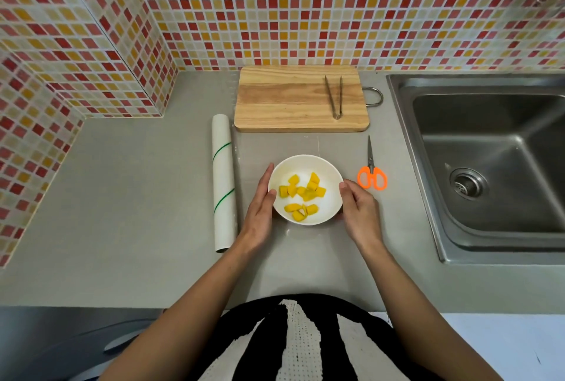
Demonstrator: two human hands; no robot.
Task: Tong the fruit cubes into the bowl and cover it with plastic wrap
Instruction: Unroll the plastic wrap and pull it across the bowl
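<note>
Left hand, right hand: straight fingers press sides of round white bowl of yellow fruit cubes. Smooth clear plastic wrap taut, evenly downward.

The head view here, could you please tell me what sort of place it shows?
Most likely a home kitchen counter: a steel sink is set into the worktop, mosaic tiles cover the wall behind, and a wooden cutting board lies there with tongs on it.
</note>
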